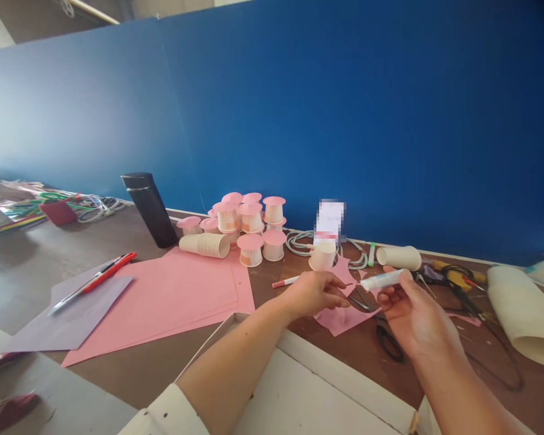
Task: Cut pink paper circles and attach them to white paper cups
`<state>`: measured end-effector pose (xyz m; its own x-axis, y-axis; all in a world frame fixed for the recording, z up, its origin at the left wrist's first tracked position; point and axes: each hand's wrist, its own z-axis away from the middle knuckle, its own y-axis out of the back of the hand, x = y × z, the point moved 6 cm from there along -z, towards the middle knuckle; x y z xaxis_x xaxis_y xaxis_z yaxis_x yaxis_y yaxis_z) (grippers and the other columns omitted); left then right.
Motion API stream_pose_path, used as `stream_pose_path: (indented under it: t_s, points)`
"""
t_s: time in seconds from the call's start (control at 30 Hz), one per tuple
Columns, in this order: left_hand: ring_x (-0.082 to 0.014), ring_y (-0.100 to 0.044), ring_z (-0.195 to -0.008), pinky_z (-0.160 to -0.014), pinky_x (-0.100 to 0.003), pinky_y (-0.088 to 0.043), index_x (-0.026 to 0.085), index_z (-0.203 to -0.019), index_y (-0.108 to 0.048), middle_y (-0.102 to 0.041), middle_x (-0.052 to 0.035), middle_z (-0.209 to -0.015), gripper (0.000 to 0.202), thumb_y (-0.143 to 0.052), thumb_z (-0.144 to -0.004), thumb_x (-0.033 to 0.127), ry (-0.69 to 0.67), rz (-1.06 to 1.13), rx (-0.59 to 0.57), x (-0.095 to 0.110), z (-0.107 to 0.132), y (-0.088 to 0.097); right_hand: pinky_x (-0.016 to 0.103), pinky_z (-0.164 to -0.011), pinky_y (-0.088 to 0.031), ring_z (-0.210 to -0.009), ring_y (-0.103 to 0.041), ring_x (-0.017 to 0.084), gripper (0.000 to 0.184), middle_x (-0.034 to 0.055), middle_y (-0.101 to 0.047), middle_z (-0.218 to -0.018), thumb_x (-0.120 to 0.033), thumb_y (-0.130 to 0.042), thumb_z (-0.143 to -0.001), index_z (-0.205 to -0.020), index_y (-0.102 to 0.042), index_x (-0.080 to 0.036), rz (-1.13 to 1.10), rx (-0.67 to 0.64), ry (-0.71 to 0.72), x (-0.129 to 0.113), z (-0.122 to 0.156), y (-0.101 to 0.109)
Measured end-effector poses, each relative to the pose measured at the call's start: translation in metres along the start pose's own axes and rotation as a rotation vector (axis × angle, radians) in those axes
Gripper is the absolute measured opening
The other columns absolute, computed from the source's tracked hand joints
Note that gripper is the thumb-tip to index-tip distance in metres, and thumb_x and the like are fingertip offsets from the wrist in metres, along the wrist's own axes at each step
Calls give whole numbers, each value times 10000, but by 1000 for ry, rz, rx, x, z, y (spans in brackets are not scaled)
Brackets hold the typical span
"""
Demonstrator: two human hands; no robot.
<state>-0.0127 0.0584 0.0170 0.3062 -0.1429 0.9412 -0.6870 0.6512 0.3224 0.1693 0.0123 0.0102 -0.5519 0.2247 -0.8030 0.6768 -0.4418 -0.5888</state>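
Observation:
My right hand (419, 317) grips a white glue tube (383, 280), its narrow end pointing left. To its left, my left hand (315, 296) reaches over the table with loosely bent fingers apart and nothing visible in them. Just behind that hand stands an upside-down paper cup (321, 257). Pink paper scraps (342, 320) lie beneath and between my hands, beside scissors with black handles (390, 343). A red-and-white marker (284, 282) lies left of my left hand, partly hidden by it.
Several cups topped with pink discs (251, 241) stand stacked near the blue partition (344, 109). Nested cups (204, 245) lie beside a black bottle (149, 208). Pink sheets (163, 296) and a red utility knife (95, 281) are left. An open white box (317, 386) sits under my forearms.

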Motion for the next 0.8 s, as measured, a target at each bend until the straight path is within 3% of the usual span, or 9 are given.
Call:
stream_pose_path:
  t_s: [0.13, 0.23, 0.33, 0.4, 0.47, 0.6, 0.8]
  points:
    - [-186, -663, -940, -802, -272, -503, 222, -1007, -675, -730, -29, -1014, 323, -730, -730, 381, -42, -307, 97, 6, 3, 22, 135, -458, -492, -541, -553, 63, 309, 10, -717, -739, -377, -832, -671, -872, -752, -156, 12, -7, -27, 3, 4, -3]
    - [-251, -660, -886, -759, -349, -506, 217, -969, -682, -722, -66, -913, 218, -641, -783, 324, 114, -752, 271, 0, 6, 50, 138, -371, -438, -482, -539, 60, 281, 34, -752, -802, -407, -820, -679, -814, -734, -176, 47, -12, -40, 5, 5, -2]
    - [-275, -654, -858, -725, -366, -510, 184, -999, -684, -702, -106, -907, 237, -598, -787, 250, 254, -978, 258, -9, 9, 60, 142, -340, -417, -456, -542, 67, 278, 46, -762, -805, -427, -815, -682, -783, -715, -188, 68, -25, -44, 8, 5, -3]
    - [-284, -625, -961, -793, -365, -501, 151, -1032, -680, -677, -140, -1019, 271, -593, -781, 206, 202, -1047, 276, -7, 10, 58, 142, -345, -428, -462, -559, 73, 282, 49, -765, -806, -439, -807, -694, -791, -712, -191, 88, -28, -48, 10, 5, -3]
    - [-278, -572, -1058, -882, -359, -470, 148, -1055, -681, -646, -142, -1104, 289, -575, -786, 166, 50, -1106, 293, 2, 11, 52, 141, -350, -438, -472, -574, 77, 291, 55, -768, -819, -448, -795, -707, -806, -715, -187, 114, -22, -50, 11, 4, -3]
    - [-252, -500, -1144, -960, -338, -422, 217, -1097, -691, -628, -73, -1220, 361, -555, -778, 113, -216, -1093, 150, 14, 15, 35, 138, -347, -440, -462, -568, 77, 303, 50, -757, -768, -459, -789, -712, -788, -712, -175, 134, 5, -73, 10, 5, -3]
    - [-278, -424, -1294, -1062, -404, -355, 218, -1193, -639, -575, -63, -1357, 450, -568, -760, 117, -236, -1027, -99, 15, 22, 18, 126, -327, -421, -432, -528, 61, 300, 45, -742, -734, -426, -811, -689, -786, -713, -160, 141, 22, -119, 14, 7, -4]
